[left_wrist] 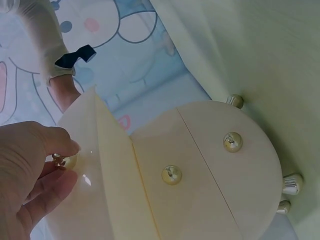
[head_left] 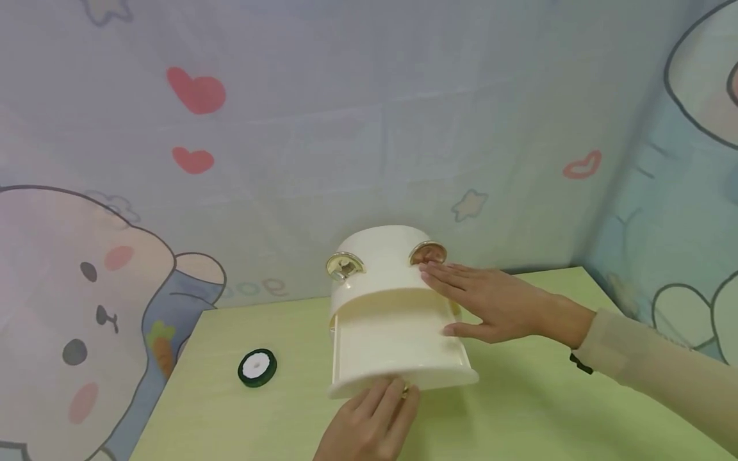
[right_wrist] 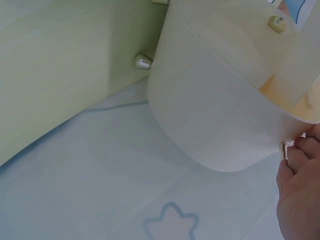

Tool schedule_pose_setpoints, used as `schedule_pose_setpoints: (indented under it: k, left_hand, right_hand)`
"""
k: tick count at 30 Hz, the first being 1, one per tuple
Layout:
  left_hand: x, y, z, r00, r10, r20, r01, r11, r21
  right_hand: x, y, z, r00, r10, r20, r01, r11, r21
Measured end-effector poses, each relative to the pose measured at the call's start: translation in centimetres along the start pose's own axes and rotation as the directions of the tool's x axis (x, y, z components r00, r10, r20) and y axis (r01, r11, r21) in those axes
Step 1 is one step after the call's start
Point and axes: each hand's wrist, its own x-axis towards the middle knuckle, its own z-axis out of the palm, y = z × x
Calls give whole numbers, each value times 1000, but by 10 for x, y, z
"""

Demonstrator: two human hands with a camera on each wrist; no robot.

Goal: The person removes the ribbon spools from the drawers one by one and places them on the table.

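A cream rounded storage box (head_left: 383,256) with gold ears and gold feet stands on the table, its top drawer (head_left: 398,346) pulled out. At the drawer's front, my left hand (head_left: 369,422) pinches the round gold knob (left_wrist: 69,162) between thumb and fingers. Two lower drawer fronts with gold knobs (left_wrist: 171,175) are closed in the left wrist view. My right hand (head_left: 490,304) rests against the box's upper right side with fingers extended, fingertips at the right gold ear (head_left: 428,251). No contents show inside the drawer.
A spool of dark green ribbon (head_left: 257,367) lies flat on the light green table (head_left: 202,397), left of the box. A printed cloth backdrop (head_left: 300,128) with hearts and cartoon animals hangs close behind the box and along the right side.
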Motion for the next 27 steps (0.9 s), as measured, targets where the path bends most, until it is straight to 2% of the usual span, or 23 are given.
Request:
schedule_pose_setpoints:
  k: [11,19,27]
  left_hand:
    - [5,-5,0,998,44,-43,-43,999,21]
    - [9,-6,1,998,36,-46,-37,999,-15]
    - [15,-13,7,996,65,-54,-63,997,37]
  right_hand:
    - [-1,0,0,1000,17,22,-17,1000,-3]
    - [-1,-2,-7,996,55,72,-60,996,68]
    - [1,0,-10,993,60,102,-67,995,71]
